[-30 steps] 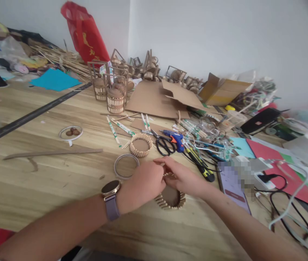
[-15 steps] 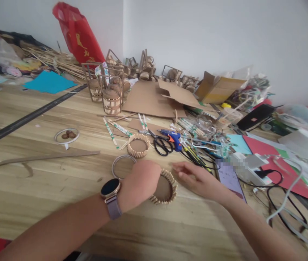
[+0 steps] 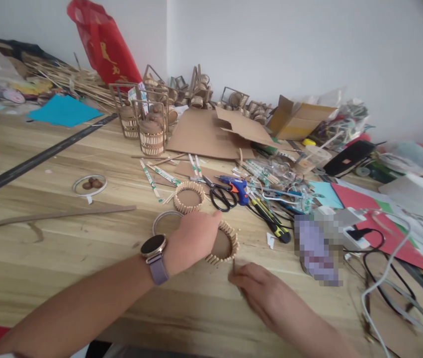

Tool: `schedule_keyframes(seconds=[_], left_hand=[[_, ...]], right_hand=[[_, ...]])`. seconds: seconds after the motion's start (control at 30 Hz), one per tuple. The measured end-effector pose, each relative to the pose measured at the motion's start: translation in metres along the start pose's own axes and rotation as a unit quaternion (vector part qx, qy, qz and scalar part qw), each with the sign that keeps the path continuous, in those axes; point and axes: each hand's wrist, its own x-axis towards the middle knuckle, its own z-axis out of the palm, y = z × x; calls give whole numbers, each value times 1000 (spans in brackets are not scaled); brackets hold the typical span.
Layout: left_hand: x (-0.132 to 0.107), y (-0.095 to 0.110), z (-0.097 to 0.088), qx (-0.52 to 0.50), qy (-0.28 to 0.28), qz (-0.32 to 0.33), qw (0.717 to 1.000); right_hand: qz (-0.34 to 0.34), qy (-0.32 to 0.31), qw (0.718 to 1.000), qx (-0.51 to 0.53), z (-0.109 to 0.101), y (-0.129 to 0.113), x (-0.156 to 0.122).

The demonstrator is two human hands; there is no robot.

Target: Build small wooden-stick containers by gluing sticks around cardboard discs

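A small round basket base [image 3: 224, 243], with a brown floor and a wall of short upright sticks, lies on the table in front of me. My left hand [image 3: 196, 238], a watch on its wrist, is closed at its left rim and hides that side. Just below its lower right edge is my right hand [image 3: 254, 283], fingers pinched together; a thin dark tip shows at them, too small to name. A second stick-walled base [image 3: 189, 197] stands behind. Partly behind my left hand lies a pale ring [image 3: 159, 219].
Scissors [image 3: 223, 198], a blue glue gun [image 3: 236, 188] and a yellow-black utility knife [image 3: 271, 219] lie behind my hands. At left are a ring [image 3: 75, 189] around brown balls and a flat strip [image 3: 65, 213]. Cables [image 3: 386, 278] run along the right; finished baskets [image 3: 152, 141] stand farther back.
My right hand has come toward me from the basket base's right side to its lower right, and its fingers have closed. My left hand stays at the rim, one finger now pointing farther along it.
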Motion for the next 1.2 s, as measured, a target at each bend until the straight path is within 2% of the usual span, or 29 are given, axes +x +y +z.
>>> schedule_keyframes(seconds=[0.1, 0.23, 0.37, 0.63, 0.87, 1.2], left_hand=[[1, 0, -2, 1, -1, 1, 1000], [4, 0, -5, 6, -9, -11, 1000], [7, 0, -7, 8, -23, -19, 1000], [4, 3, -13, 11, -37, -27, 999], [5, 3, -10, 7, -42, -30, 999], [11, -5, -8, -25, -62, -32, 997]], right_hand=[[-58, 22, 995, -81, 6, -8, 14], [-138, 78, 970, -183, 10, -12, 29], [-163, 138, 952, -220, 15, -13, 40], [-137, 192, 935, -266, 24, -18, 44], [-111, 249, 931, -243, 28, -10, 45], [-38, 256, 952, -163, 36, -8, 60]])
